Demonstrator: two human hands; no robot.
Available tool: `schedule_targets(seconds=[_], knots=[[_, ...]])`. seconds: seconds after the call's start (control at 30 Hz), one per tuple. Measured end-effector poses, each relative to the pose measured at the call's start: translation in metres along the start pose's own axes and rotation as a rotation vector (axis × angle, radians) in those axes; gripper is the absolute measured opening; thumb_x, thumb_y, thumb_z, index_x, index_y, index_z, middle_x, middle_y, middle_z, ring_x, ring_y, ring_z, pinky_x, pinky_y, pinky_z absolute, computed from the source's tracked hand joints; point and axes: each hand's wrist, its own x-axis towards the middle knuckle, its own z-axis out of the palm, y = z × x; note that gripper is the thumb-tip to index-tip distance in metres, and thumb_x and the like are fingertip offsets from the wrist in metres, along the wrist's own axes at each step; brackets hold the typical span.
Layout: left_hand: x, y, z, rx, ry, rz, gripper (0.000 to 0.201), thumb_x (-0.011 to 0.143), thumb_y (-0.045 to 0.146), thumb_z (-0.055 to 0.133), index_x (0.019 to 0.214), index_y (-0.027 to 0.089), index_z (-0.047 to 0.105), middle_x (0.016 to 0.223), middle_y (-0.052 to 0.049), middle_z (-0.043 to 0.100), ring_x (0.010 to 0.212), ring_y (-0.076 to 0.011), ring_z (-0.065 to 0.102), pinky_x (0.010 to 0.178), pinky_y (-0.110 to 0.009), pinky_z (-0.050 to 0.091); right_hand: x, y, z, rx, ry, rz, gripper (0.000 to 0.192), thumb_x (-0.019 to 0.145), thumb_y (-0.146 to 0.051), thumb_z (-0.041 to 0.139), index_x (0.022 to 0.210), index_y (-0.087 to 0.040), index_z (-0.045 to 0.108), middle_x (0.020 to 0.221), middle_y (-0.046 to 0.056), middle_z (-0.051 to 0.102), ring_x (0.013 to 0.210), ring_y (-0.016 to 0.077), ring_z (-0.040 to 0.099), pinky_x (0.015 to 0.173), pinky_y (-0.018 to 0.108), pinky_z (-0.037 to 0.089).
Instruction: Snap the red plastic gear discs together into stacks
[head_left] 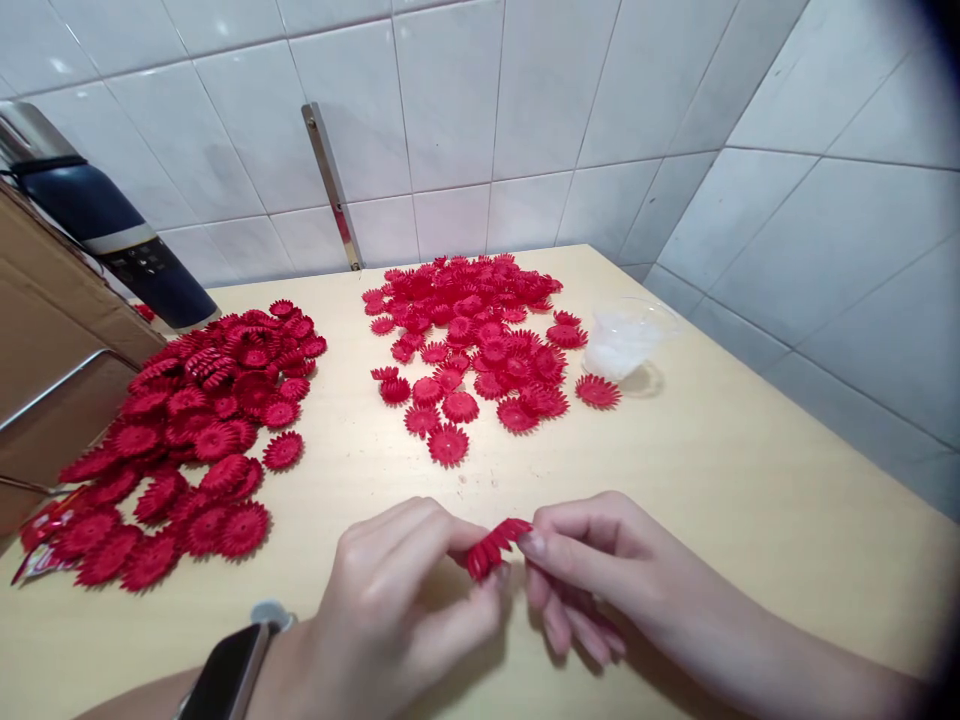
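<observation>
Between both my hands is a red petalled disc (491,549), like a fabric or paper flower, folded so that its petals show from the side. My left hand (405,580) pinches it between thumb and fingers. On its right edge the thumb and index finger of my right hand (592,560) are closed on a petal, while the other fingers curl below. Beyond my hands lies a loose heap of similar red discs (465,340). A second, thicker pile of red discs (217,420) spreads to the left, some overlapping and some lying flat.
A clear plastic cup (622,345) with whitish contents stands right of the far heap. At left are a cardboard box (67,330), a dark bottle (127,230) and a shiny red wrapper (49,535). A metal strip (330,185) leans on the tiled wall (457,90) behind the table (750,480).
</observation>
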Motion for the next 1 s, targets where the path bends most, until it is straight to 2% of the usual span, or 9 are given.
schedule_targets(seconds=[0.1, 0.2, 0.33, 0.53, 0.63, 0.77, 0.83, 1.0], knots=[[-0.001, -0.002, -0.001, 0.237, 0.019, 0.128, 0.016, 0.075, 0.012, 0.056, 0.059, 0.013, 0.054, 0.049, 0.0, 0.049, 0.045, -0.0091, 0.044, 0.042, -0.02, 0.035, -0.002, 0.0, 0.003, 0.025, -0.039, -0.007, 0.035, 0.077, -0.046, 0.058, 0.067, -0.012, 0.059, 0.059, 0.004, 0.063, 0.039, 0.0048, 0.047, 0.037, 0.016, 0.032], [-0.002, -0.004, 0.001, 0.366, 0.014, 0.204, 0.024, 0.076, 0.015, 0.055, 0.052, 0.015, 0.051, 0.046, 0.001, 0.046, 0.042, -0.0086, 0.04, 0.04, -0.021, 0.031, -0.004, 0.002, 0.005, 0.039, -0.053, -0.012, 0.029, 0.073, -0.042, 0.064, 0.072, -0.013, 0.059, 0.066, 0.003, 0.062, 0.045, 0.0063, 0.05, 0.037, 0.015, 0.034], [-0.003, -0.006, 0.007, 0.385, -0.037, 0.216, 0.023, 0.077, 0.012, 0.052, 0.054, 0.014, 0.053, 0.049, -0.001, 0.049, 0.045, -0.0095, 0.042, 0.043, -0.022, 0.034, -0.003, 0.004, 0.005, 0.041, -0.004, -0.052, 0.026, 0.074, -0.039, 0.064, 0.072, -0.014, 0.056, 0.06, 0.0, 0.057, 0.046, 0.0057, 0.047, 0.037, 0.015, 0.035], [-0.003, -0.005, 0.011, 0.288, -0.101, 0.202, 0.013, 0.076, 0.012, 0.052, 0.065, 0.012, 0.059, 0.055, -0.003, 0.056, 0.05, -0.0119, 0.049, 0.047, -0.023, 0.038, 0.001, 0.001, 0.002, 0.081, 0.043, -0.089, 0.023, 0.076, -0.036, 0.063, 0.069, -0.014, 0.059, 0.054, -0.003, 0.053, 0.041, 0.005, 0.043, 0.036, 0.015, 0.034], [-0.002, -0.003, 0.006, 0.14, -0.148, 0.099, 0.009, 0.076, 0.018, 0.056, 0.074, 0.011, 0.06, 0.062, -0.004, 0.059, 0.056, -0.0135, 0.052, 0.05, -0.023, 0.041, 0.002, 0.0, 0.0, 0.095, 0.068, -0.093, 0.021, 0.074, -0.034, 0.065, 0.07, -0.014, 0.06, 0.055, -0.002, 0.054, 0.041, 0.0044, 0.042, 0.036, 0.015, 0.033], [0.003, -0.001, -0.001, -0.155, -0.247, -0.145, 0.013, 0.083, 0.018, 0.048, 0.086, 0.014, 0.06, 0.076, -0.004, 0.062, 0.067, -0.0129, 0.057, 0.061, -0.022, 0.044, 0.002, 0.0, -0.002, 0.127, 0.094, -0.134, 0.017, 0.072, -0.03, 0.067, 0.069, -0.014, 0.061, 0.051, -0.004, 0.051, 0.039, 0.0032, 0.037, 0.036, 0.016, 0.03], [0.006, -0.001, -0.003, -0.273, -0.285, -0.237, 0.015, 0.085, 0.019, 0.045, 0.086, 0.016, 0.06, 0.078, -0.003, 0.063, 0.07, -0.0123, 0.057, 0.064, -0.021, 0.044, 0.001, 0.0, -0.003, 0.144, 0.084, -0.148, 0.016, 0.071, -0.028, 0.068, 0.067, -0.015, 0.06, 0.049, -0.005, 0.05, 0.038, 0.0034, 0.036, 0.036, 0.016, 0.028], [0.009, -0.004, -0.002, -0.487, -0.323, -0.384, 0.011, 0.083, 0.025, 0.054, 0.084, 0.017, 0.062, 0.077, 0.0, 0.063, 0.069, -0.011, 0.056, 0.064, -0.02, 0.044, 0.0, -0.001, -0.001, 0.166, 0.05, -0.149, 0.019, 0.067, -0.028, 0.072, 0.064, -0.015, 0.058, 0.055, -0.003, 0.055, 0.04, 0.0033, 0.037, 0.037, 0.017, 0.027]])
